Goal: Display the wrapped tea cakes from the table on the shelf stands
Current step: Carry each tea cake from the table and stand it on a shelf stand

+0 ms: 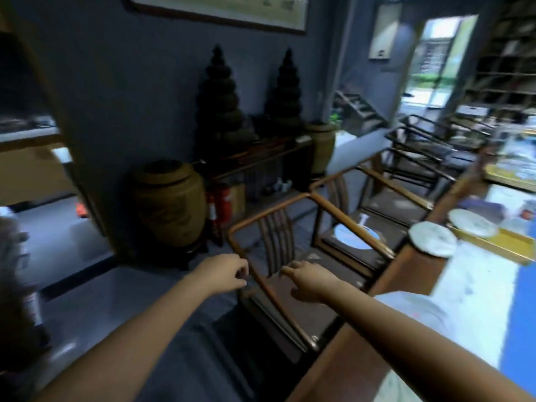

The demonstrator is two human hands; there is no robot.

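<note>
Now both hands out over the wooden chair (290, 256) — holding nothing.
Left hand (224, 274) fingers loosely curled, right hand (311, 281) fingers relaxed; wrapped tea cakes (432, 239) wait on the worktop (478, 285).

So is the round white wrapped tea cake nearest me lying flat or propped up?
Lying flat: the round white wrapped tea cake rests face up at the wooden table's edge, overhanging slightly.

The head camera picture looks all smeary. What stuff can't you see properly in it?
- Tea cakes: head view, motion blur hides any wrapper print.
- Nearest tea cake: partly hidden behind the right forearm.
- Shelves: far, blurred, cut by the right edge; no stands can be made out.
- Left hand, right hand: blur hides finger detail; neither visibly holds anything.
</note>
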